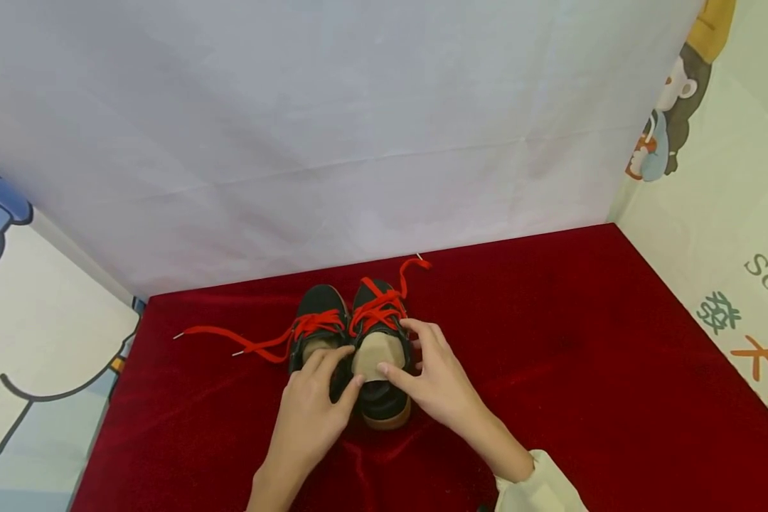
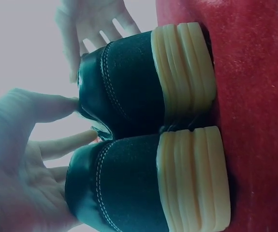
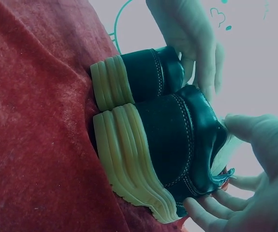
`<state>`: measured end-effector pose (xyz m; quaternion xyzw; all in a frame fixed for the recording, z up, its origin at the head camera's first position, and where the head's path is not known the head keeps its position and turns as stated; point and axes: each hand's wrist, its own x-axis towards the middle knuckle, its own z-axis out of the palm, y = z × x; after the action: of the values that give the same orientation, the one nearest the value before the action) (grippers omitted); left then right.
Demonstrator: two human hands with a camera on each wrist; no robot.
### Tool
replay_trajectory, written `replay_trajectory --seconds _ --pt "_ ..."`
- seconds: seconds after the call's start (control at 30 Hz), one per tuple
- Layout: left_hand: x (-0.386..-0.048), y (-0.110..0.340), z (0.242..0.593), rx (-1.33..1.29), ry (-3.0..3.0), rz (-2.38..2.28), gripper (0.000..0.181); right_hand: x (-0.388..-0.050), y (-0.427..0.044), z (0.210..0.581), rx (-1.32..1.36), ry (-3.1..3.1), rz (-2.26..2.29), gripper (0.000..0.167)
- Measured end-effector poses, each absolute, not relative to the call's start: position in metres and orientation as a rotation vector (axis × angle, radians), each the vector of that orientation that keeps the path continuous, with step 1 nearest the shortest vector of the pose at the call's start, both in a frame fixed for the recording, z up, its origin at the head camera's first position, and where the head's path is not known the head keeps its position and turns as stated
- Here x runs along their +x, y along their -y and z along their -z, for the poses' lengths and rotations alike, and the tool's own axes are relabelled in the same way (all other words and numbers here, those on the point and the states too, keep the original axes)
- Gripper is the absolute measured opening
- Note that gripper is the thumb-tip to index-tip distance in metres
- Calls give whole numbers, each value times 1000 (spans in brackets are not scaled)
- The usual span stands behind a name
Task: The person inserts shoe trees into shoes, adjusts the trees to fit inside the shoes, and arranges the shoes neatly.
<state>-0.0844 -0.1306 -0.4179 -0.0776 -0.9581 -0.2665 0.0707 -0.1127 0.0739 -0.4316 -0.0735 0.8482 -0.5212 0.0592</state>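
Note:
Two dark shoes with red laces and thick pale soles stand side by side, toes pointing away. The right shoe (image 1: 386,402) has a beige flap (image 1: 379,350), apparently its tongue folded back, over its opening. My right hand (image 1: 444,384) holds this shoe at its outer side, thumb on the flap and fingers along the collar. My left hand (image 1: 310,409) reaches over the left shoe (image 1: 322,302), its thumb and index finger fairly straight at the right shoe's near-left edge. In the left wrist view the left thumb lies by the heel collar (image 2: 93,84). The left shoe's heel is partly hidden.
Loose red laces (image 1: 230,336) trail left from the left shoe, and another lace end (image 1: 416,263) stretches beyond the right shoe. Red velvet cloth (image 1: 550,341) covers the table. A pale backdrop (image 1: 358,107) rises behind, with printed panels (image 1: 723,213) at the sides.

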Motion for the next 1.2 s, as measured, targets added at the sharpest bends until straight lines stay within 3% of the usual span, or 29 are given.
replay_trajectory --seconds 0.5,0.8,1.2 --pt "-91 122 414 -157 2926 678 38 -118 -66 436 -262 -2733 1467 69" --pt "-95 119 413 -295 2924 436 66 -127 -64 424 -240 -2735 1283 70" --pt "-92 119 417 -461 2833 256 32 -134 -56 416 -172 -2717 1028 76"
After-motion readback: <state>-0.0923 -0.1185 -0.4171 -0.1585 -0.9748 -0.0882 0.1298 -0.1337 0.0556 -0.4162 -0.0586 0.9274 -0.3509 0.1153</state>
